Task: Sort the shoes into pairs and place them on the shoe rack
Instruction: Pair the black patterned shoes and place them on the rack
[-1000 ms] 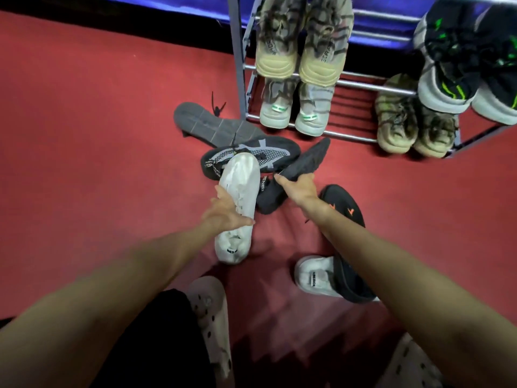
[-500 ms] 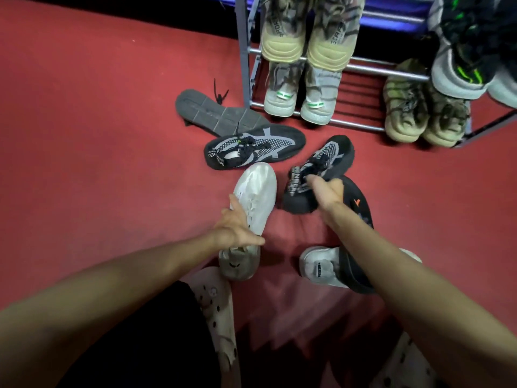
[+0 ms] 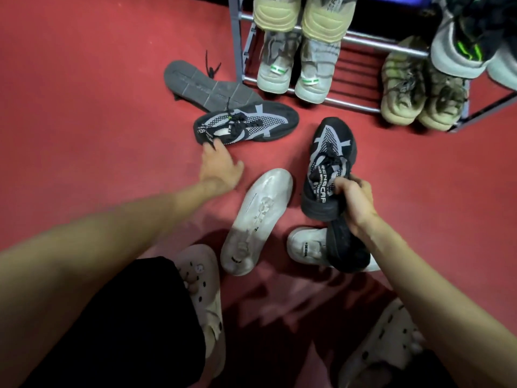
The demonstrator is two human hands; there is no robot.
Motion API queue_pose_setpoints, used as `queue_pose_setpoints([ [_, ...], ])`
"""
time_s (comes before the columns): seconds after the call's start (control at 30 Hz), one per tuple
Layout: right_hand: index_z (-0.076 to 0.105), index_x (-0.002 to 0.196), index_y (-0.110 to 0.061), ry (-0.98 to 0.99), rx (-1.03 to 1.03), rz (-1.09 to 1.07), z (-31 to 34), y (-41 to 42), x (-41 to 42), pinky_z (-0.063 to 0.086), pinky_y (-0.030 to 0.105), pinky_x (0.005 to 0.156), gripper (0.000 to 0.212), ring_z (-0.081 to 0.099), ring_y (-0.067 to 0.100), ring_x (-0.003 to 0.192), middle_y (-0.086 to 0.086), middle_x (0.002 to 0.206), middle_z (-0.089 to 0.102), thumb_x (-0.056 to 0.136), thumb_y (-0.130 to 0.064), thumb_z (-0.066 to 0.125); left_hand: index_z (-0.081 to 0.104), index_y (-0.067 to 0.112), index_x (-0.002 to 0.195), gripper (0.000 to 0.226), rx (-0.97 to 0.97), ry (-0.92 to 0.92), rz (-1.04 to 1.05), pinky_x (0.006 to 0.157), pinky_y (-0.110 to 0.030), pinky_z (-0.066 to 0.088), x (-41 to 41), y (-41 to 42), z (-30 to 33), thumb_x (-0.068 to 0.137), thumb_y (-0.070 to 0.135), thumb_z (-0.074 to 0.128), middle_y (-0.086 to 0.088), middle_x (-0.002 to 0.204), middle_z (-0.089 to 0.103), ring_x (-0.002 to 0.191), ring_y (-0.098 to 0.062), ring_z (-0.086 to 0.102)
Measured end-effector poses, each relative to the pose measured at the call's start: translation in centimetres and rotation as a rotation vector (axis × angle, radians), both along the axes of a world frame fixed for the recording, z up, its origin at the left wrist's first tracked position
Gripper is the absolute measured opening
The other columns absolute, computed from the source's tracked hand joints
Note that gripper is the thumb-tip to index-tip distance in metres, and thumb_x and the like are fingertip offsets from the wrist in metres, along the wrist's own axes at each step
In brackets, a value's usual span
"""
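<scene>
My right hand (image 3: 354, 204) grips the heel collar of a black and grey mesh sneaker (image 3: 330, 163), which points toward the shoe rack (image 3: 361, 42). Its matching sneaker (image 3: 251, 124) lies on its side on the red floor. With fingers spread, my left hand (image 3: 219, 166) reaches to its heel, fingertips touching it. A white shoe (image 3: 257, 219) lies sole-up between my arms. Another white shoe (image 3: 306, 246) sits partly under a black shoe (image 3: 347, 247) below my right wrist. A grey-soled shoe (image 3: 204, 85) lies upturned left of the rack.
The rack holds a beige pair (image 3: 302, 12) and a grey-green-black pair (image 3: 472, 43) on the upper bars, and a grey pair (image 3: 296, 71) and an olive pair (image 3: 419, 88) on the bottom bars. My feet wear cream clogs (image 3: 204, 287) at the bottom.
My left hand let go of the white shoe and moved up-left to the lying black sneaker. My right hand turned its black sneaker upright and drew it back toward me.
</scene>
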State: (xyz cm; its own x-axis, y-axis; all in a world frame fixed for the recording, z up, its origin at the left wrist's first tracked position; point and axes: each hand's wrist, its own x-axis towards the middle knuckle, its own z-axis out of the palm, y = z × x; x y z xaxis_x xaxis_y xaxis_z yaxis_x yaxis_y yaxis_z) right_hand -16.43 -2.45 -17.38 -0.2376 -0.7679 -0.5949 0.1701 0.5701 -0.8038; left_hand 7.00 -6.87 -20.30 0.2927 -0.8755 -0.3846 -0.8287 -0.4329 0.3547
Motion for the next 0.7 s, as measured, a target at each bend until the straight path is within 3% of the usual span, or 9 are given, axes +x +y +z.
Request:
queue_pose_setpoints([
  [0.1,0.063,0.079,-0.010,-0.042,-0.019,0.045,-0.7,0.2,0.8,0.053,0.022,0.059,0.019,0.062,0.009,0.054,-0.007,0.056,0.068,0.068,0.000,0.052,0.018,-0.003,0.147,0.079,-0.176,-0.045,0.201,0.110,-0.042,0.031,2.1,-3.3,-0.3,0.086,0.029,0.055,-0.021,0.144,0.034,0.133,-0.036,0.036],
  [0.23,0.068,0.095,-0.008,-0.027,-0.004,0.059,-1.6,0.5,1.6,0.056,0.030,0.074,0.033,0.067,0.018,0.075,0.004,0.079,0.072,0.063,-0.006,0.057,0.020,-0.001,0.148,0.073,-0.144,0.047,0.380,0.112,-0.037,0.027,3.8,-6.4,-1.6,0.090,0.033,0.049,-0.019,0.148,0.034,0.135,-0.036,0.036],
  [0.33,0.066,0.080,-0.013,-0.049,0.016,0.056,-1.9,0.7,1.7,0.053,0.027,0.070,0.019,0.063,0.016,0.070,-0.002,0.070,0.069,0.071,-0.001,0.055,0.019,-0.003,0.147,0.069,-0.038,0.209,0.482,0.112,-0.034,0.029,4.2,-7.3,-2.8,0.092,0.029,0.046,-0.019,0.148,0.039,0.136,-0.034,0.039],
  [0.43,0.049,0.061,-0.014,-0.129,0.076,-0.006,-2.2,0.8,1.7,0.042,0.024,0.058,0.016,0.046,0.015,0.060,-0.003,0.059,0.051,0.065,0.002,0.049,0.022,-0.002,0.146,0.067,-0.001,0.294,0.545,0.114,-0.033,0.029,4.2,-7.0,-2.9,0.089,0.023,0.048,-0.017,0.150,0.035,0.137,-0.033,0.037],
  [0.47,0.049,0.065,-0.012,-0.156,0.106,-0.036,-2.3,0.9,1.8,0.042,0.026,0.060,0.013,0.046,0.018,0.064,0.002,0.065,0.050,0.060,-0.001,0.049,0.021,-0.002,0.146,0.070,0.008,0.300,0.550,0.115,-0.034,0.029,4.2,-6.8,-2.9,0.088,0.023,0.050,-0.016,0.151,0.032,0.137,-0.034,0.036],
  [0.5,0.054,0.076,-0.008,-0.178,0.135,-0.056,-2.7,1.0,1.7,0.045,0.030,0.066,0.022,0.049,0.022,0.070,0.008,0.075,0.053,0.055,-0.003,0.050,0.022,-0.002,0.146,0.073,0.023,0.302,0.555,0.115,-0.035,0.029,4.1,-6.4,-2.7,0.086,0.026,0.052,-0.017,0.151,0.030,0.137,-0.035,0.036],
  [0.57,0.062,0.099,0.002,-0.209,0.185,-0.056,-3.1,1.1,1.7,0.050,0.040,0.083,0.050,0.059,0.031,0.087,0.016,0.096,0.061,0.050,-0.006,0.054,0.026,-0.002,0.144,0.076,0.040,0.286,0.549,0.113,-0.037,0.032,3.5,-5.8,-2.3,0.084,0.036,0.056,-0.020,0.148,0.031,0.133,-0.036,0.040],
  [0.63,0.058,0.116,0.010,-0.240,0.245,-0.033,-3.4,1.4,1.5,0.047,0.051,0.099,0.072,0.063,0.041,0.109,0.021,0.119,0.065,0.046,-0.008,0.059,0.033,-0.001,0.140,0.076,0.054,0.268,0.513,0.109,-0.036,0.035,2.5,-4.9,-1.4,0.084,0.045,0.055,-0.021,0.146,0.035,0.129,-0.037,0.045],
  [0.7,0.058,0.122,0.005,-0.257,0.293,-0.020,-3.5,1.8,1.3,0.049,0.057,0.095,0.076,0.060,0.040,0.116,0.023,0.126,0.063,0.047,-0.006,0.062,0.044,0.001,0.136,0.073,0.074,0.301,0.497,0.103,-0.034,0.040,1.3,-4.2,0.0,0.082,0.049,0.056,-0.019,0.140,0.046,0.125,-0.035,0.051],
])
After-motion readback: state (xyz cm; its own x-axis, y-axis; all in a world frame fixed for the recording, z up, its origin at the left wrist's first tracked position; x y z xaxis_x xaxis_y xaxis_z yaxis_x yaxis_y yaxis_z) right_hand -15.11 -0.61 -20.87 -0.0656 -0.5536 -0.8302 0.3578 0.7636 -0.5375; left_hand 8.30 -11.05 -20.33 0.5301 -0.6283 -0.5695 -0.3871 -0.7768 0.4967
